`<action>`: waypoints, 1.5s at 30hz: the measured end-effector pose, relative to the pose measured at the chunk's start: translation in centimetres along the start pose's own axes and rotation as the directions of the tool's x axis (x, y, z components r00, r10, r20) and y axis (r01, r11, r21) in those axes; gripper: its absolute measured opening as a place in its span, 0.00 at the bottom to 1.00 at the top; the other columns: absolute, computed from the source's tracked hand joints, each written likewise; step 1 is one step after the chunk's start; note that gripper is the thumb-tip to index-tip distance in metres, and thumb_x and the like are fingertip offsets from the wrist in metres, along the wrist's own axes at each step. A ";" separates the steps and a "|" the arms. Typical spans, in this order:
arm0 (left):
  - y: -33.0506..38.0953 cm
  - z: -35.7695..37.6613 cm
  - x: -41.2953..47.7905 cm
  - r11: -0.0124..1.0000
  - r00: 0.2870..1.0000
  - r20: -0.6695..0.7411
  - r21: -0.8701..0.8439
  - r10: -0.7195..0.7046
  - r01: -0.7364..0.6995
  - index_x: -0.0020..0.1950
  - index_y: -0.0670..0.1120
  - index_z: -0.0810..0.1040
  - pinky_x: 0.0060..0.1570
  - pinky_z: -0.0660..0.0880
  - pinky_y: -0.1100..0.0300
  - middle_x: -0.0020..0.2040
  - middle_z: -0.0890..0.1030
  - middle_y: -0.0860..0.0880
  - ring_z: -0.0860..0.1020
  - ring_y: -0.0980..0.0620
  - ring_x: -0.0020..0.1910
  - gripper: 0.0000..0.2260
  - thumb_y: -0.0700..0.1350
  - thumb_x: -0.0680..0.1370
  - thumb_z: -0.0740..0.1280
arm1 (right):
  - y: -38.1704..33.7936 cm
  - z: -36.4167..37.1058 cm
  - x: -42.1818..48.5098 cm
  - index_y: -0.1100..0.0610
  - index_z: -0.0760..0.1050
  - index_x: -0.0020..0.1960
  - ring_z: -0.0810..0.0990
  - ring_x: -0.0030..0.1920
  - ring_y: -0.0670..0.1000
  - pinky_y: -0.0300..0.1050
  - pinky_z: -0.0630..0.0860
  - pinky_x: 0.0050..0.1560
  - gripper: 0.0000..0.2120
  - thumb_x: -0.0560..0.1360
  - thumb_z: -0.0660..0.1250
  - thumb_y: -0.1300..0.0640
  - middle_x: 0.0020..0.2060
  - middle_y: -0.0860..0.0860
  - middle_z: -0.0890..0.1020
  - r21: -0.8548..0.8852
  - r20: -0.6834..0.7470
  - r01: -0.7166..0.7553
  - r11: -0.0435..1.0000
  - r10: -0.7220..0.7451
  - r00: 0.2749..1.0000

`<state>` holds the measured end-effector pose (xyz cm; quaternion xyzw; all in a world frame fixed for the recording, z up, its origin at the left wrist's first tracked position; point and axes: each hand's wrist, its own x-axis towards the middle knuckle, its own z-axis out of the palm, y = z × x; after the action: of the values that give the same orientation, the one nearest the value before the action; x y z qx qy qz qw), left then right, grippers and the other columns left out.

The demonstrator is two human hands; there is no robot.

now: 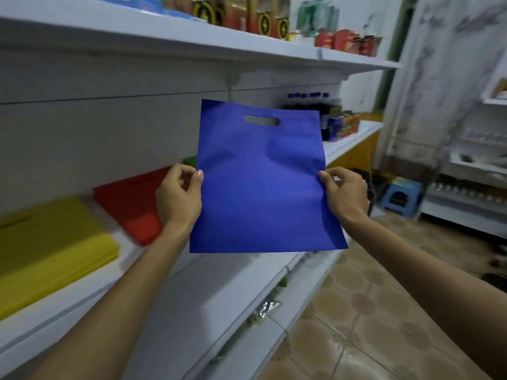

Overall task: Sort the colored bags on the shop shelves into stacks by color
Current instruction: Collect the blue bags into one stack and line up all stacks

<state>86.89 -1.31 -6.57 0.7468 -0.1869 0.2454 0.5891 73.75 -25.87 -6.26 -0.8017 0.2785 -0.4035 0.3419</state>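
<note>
A shop: long white shelves (164,37) carry rows of cans (345,41), bottles (310,101) and stacked bags (55,242).

1. White shelves (109,42) run across the left and top
2. Tan patterned floor tiles (370,311) fill the lower right
3. A blue stool (402,197) stands at middle right, below a stained pale wall (439,64)

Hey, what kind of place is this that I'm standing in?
Most likely a small shop. White wall shelves carry red cans up top, dark bottles farther along, and stacks of yellow bags and red bags; the left hand and right hand hold a blue bag.
</note>
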 end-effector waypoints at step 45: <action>-6.5 42.2 22.9 0.814 0.901 0.142 0.504 -0.409 0.290 0.36 0.44 0.78 0.45 0.71 0.60 0.43 0.79 0.46 0.76 0.50 0.45 0.09 0.45 0.74 0.72 | 20.2 18.4 55.7 0.54 0.80 0.43 0.79 0.47 0.58 0.47 0.72 0.42 0.14 0.76 0.66 0.44 0.47 0.57 0.80 -0.303 0.641 0.483 0.822 -0.199 0.741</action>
<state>115.32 -40.60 -6.06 0.9130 -0.0510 0.0764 0.3974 114.64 -72.52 -4.54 -0.9799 0.0892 -0.1195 0.1327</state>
